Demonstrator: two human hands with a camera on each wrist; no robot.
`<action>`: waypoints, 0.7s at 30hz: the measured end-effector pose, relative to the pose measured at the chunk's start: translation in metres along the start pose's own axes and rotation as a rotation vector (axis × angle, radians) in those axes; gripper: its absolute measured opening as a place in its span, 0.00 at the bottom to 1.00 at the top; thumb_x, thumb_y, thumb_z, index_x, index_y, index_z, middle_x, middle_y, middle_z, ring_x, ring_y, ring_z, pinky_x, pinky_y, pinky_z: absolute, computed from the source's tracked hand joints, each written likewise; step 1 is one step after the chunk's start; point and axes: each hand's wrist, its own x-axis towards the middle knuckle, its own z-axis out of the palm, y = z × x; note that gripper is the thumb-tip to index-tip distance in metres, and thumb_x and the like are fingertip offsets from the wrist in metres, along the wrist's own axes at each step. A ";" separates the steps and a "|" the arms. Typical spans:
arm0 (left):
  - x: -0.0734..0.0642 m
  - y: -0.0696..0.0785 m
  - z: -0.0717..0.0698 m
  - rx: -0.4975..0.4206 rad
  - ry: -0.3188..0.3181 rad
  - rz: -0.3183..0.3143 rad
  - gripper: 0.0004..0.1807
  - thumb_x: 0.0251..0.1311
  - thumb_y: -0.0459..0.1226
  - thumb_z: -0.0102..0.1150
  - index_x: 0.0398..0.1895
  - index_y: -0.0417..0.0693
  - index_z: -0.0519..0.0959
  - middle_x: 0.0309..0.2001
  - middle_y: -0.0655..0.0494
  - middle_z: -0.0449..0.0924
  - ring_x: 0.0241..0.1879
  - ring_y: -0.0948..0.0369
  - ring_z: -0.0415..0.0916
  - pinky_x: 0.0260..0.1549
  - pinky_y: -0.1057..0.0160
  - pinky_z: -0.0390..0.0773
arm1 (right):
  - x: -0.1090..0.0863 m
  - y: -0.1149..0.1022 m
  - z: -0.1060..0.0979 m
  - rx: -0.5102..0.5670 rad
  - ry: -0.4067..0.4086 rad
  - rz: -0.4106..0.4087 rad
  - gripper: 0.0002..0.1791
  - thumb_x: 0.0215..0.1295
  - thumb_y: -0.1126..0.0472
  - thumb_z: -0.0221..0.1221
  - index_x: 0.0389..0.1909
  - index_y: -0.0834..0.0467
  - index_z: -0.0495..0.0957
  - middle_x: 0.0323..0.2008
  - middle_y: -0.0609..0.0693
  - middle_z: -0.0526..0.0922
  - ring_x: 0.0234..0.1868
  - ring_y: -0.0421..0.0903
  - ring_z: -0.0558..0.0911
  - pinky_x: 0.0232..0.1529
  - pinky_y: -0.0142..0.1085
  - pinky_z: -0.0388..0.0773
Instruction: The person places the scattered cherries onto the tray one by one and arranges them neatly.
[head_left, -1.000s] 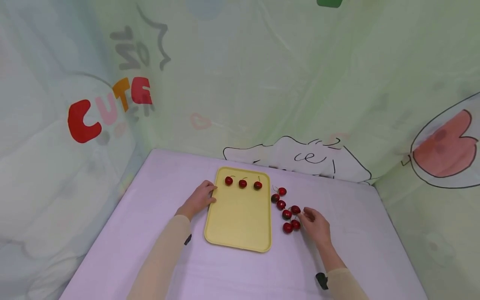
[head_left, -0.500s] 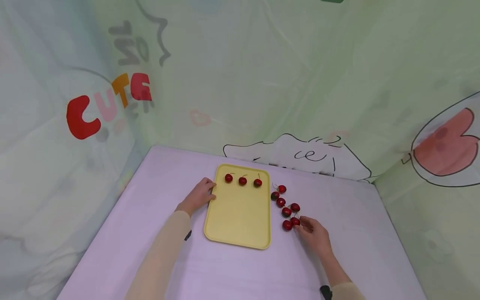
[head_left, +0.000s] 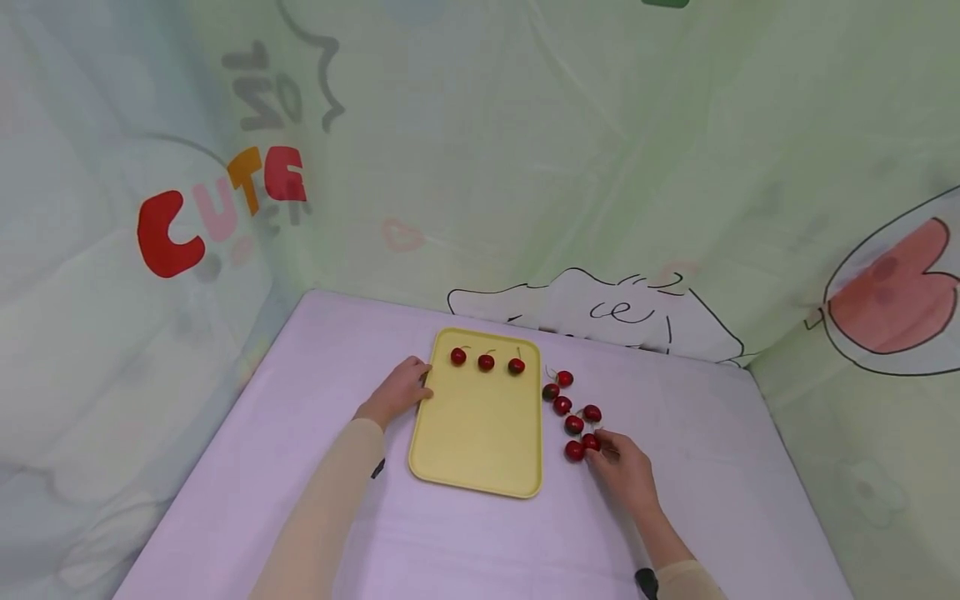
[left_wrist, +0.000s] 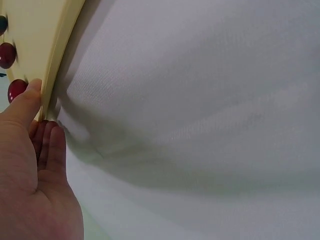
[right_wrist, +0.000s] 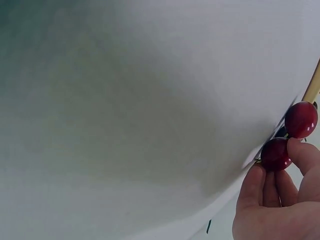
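Observation:
My left hand (head_left: 397, 392) holds the left rim of a yellow tray (head_left: 477, 433). In the left wrist view its thumb lies over the rim and the fingers are at the outer side. Three red cherries (head_left: 486, 362) with stems sit in a row at the tray's far end. To the right of the tray, my right hand (head_left: 624, 475) pinches a dark red cherry (right_wrist: 275, 156) between thumb and fingertips. Another cherry (right_wrist: 301, 120) lies right beside it in the right wrist view.
Several more cherries (head_left: 573, 424) lie loosely grouped on the lilac tablecloth (head_left: 465, 542), near the tray's right rim. Printed fabric walls (head_left: 480, 167) rise behind the table and at both sides.
My right hand has moved from beside the upper cherry toward the near end of the group and now has its fingertips on a cherry there. The left hand stays at the tray.

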 end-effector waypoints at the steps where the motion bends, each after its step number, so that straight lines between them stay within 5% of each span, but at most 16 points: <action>1: 0.000 -0.001 0.000 0.006 0.004 0.005 0.28 0.62 0.35 0.64 0.63 0.33 0.71 0.55 0.46 0.71 0.52 0.54 0.71 0.60 0.58 0.73 | -0.001 -0.002 -0.001 -0.003 0.002 0.002 0.24 0.65 0.60 0.63 0.60 0.64 0.74 0.55 0.62 0.78 0.54 0.58 0.78 0.54 0.51 0.79; 11: 0.003 -0.004 0.000 0.010 0.002 0.037 0.28 0.62 0.36 0.65 0.63 0.33 0.71 0.60 0.44 0.70 0.61 0.51 0.69 0.65 0.56 0.68 | -0.004 -0.036 -0.014 0.044 0.082 -0.022 0.26 0.66 0.54 0.63 0.60 0.64 0.74 0.55 0.63 0.77 0.54 0.61 0.78 0.47 0.51 0.82; 16: 0.005 -0.007 0.002 0.036 0.004 0.039 0.29 0.62 0.37 0.65 0.64 0.33 0.71 0.62 0.44 0.71 0.62 0.50 0.68 0.66 0.56 0.67 | 0.028 -0.007 0.016 0.049 0.133 -0.103 0.29 0.64 0.43 0.62 0.61 0.54 0.75 0.54 0.54 0.79 0.53 0.54 0.80 0.45 0.47 0.84; 21: 0.004 -0.007 0.001 0.042 0.003 0.037 0.29 0.62 0.37 0.65 0.64 0.33 0.71 0.62 0.43 0.71 0.63 0.50 0.68 0.67 0.56 0.66 | 0.029 -0.070 0.011 0.119 0.066 -0.087 0.25 0.63 0.55 0.66 0.59 0.58 0.76 0.53 0.55 0.79 0.52 0.52 0.80 0.49 0.47 0.83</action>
